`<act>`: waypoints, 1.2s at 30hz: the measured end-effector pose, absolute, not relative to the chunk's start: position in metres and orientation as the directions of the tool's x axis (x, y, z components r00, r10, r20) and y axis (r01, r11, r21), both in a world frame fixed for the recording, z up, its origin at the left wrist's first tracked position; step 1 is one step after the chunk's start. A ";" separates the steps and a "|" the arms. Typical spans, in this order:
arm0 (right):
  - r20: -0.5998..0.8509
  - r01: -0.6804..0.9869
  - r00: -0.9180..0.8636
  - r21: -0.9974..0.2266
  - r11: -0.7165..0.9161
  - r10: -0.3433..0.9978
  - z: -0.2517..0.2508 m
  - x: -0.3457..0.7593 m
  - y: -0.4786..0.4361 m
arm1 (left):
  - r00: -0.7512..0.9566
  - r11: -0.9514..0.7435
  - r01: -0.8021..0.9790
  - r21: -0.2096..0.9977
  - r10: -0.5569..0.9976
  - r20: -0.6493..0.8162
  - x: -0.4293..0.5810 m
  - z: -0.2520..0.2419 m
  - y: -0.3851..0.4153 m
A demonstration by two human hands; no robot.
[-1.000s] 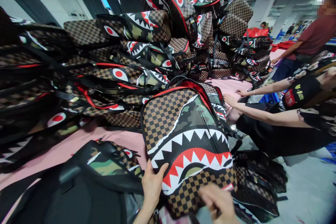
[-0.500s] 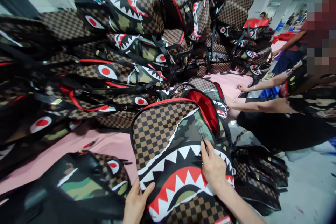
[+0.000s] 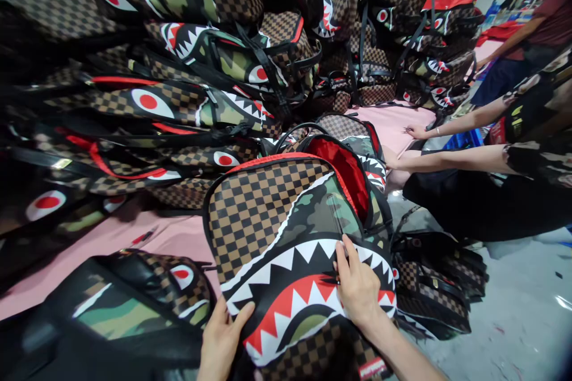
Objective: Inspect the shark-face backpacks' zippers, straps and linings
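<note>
A backpack with brown check, camouflage and a shark-mouth print leans toward me in the head view, its zipped top gaping over a red lining. My left hand grips its lower left edge, thumb on the front panel and fingers behind. On the front, my right hand is closed, fingertips pressed at the upper row of printed teeth. Something thin and dark shows beside those fingers; I cannot make out what it is. Left of my hands lies another backpack, its black side toward me.
Similar backpacks are stacked high along the back and left. A pink table cover shows beneath them, with a small red-and-black tool on it. More bags sit low at right. A co-worker's arms reach in from the right.
The view has shifted closer and downward, so the stacked bags look larger. Both hands stay on the backpack in nearly the same places, the right one still at the printed teeth.
</note>
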State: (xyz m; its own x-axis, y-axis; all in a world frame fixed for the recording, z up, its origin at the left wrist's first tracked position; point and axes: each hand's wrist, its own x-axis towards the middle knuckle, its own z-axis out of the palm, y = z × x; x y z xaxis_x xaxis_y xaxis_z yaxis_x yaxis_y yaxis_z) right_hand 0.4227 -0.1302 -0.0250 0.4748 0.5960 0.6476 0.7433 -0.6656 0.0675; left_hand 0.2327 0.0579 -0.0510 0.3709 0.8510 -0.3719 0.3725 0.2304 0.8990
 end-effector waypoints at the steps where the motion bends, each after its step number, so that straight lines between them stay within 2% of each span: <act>1: 0.651 0.748 0.472 0.062 -0.661 0.595 -0.025 0.423 -0.130 | 0.371 0.234 0.366 0.901 0.851 -0.372 0.233 -0.051 0.058; 9: 0.655 0.767 0.470 0.028 -0.641 0.592 -0.024 0.423 -0.132 | 0.360 0.212 0.393 0.895 0.860 -0.362 0.237 -0.047 0.057; 12: 0.634 0.789 0.475 -0.001 -0.614 0.610 -0.021 0.429 -0.132 | 0.346 0.168 0.466 0.868 0.869 -0.354 0.239 -0.042 0.054; 14: 0.597 0.804 0.472 0.010 -0.594 0.649 -0.014 0.436 -0.129 | 0.331 0.137 0.506 0.852 0.881 -0.339 0.242 -0.038 0.051; 20: 0.454 0.805 0.458 0.153 -0.573 0.764 0.016 0.461 -0.105 | 0.321 0.126 0.483 0.866 0.895 -0.309 0.246 -0.033 0.048; 27: 0.329 0.797 0.521 0.141 -0.587 0.787 0.034 0.474 -0.071 | 0.327 0.123 0.492 0.862 0.891 -0.314 0.244 -0.038 0.050; 36: 0.245 0.779 0.569 0.144 -0.610 0.785 0.019 0.438 -0.097 | 0.348 0.130 0.446 0.886 0.887 -0.305 0.244 -0.042 0.051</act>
